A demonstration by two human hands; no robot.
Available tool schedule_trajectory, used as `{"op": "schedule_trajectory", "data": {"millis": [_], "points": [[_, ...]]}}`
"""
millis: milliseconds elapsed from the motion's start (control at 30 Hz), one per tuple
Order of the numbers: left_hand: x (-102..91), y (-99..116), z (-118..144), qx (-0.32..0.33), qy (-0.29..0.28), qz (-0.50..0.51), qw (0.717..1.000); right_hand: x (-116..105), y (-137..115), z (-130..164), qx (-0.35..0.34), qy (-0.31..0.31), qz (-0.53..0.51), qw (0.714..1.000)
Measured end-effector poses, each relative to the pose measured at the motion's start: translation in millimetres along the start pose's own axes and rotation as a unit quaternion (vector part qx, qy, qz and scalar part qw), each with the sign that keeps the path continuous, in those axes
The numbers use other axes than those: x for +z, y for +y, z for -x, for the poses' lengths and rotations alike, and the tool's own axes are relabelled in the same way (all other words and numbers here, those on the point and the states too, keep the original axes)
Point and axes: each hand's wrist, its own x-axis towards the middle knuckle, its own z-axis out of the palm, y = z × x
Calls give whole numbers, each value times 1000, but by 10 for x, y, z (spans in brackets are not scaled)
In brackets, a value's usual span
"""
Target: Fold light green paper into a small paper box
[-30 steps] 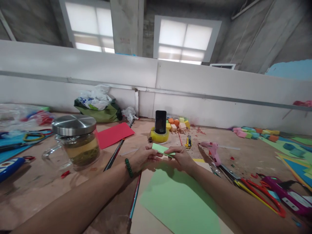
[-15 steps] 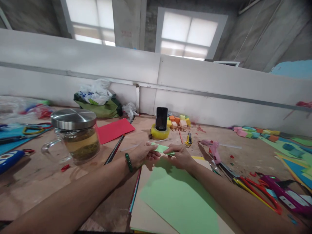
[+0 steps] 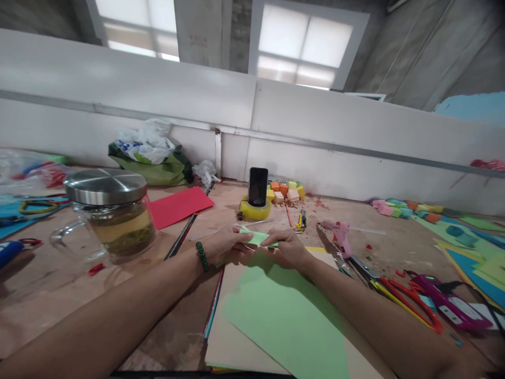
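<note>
A small light-green paper strip [image 3: 255, 238] is pinched between my two hands, above the stack of paper. My left hand [image 3: 229, 246], with a green bead bracelet [image 3: 202, 257] at its wrist, grips the strip's left end between thumb and fingers. On the right end, my right hand [image 3: 290, 248] closes thumb and forefinger. The fingers hide part of the strip, and its folds are hard to make out. Beneath my hands lies a large light-green sheet [image 3: 288, 316] on beige paper [image 3: 231, 342].
At left stand a glass tea mug [image 3: 122, 226] and red paper [image 3: 181, 205]. A phone [image 3: 258, 185] leans on a yellow tape roll [image 3: 255, 209]. To the right lie a yellow cutter [image 3: 302, 221], a pink glue gun [image 3: 341, 237], red-handled scissors [image 3: 414, 305] and a purple power strip [image 3: 453, 305].
The view has shifted slightly, so most things sit a little further left and higher. Both hands still pinch the green strip, with its angle slightly changed.
</note>
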Motion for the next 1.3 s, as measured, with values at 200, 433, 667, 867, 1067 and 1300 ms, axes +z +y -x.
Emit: {"op": "schedule_trajectory", "data": {"millis": [200, 433, 667, 867, 1067, 1300], "points": [[32, -29, 9, 50, -20, -33, 998, -22, -22, 14, -26, -57, 37, 997], [9, 22, 34, 33, 4, -54, 998, 38, -65, 25, -8, -25, 17, 1000], [25, 86, 73, 50, 6, -74, 996, 72, -251, 24, 53, -13, -78, 995], [29, 84, 87, 73, 16, -85, 994, -29, -226, -21, 103, -16, -132, 986], [68, 58, 90, 108, 28, -108, 988, 35, -166, 5, 72, 4, -99, 993], [166, -8, 96, 154, 58, -96, 982, 73, -195, 23, 38, -1, -52, 998]]}}
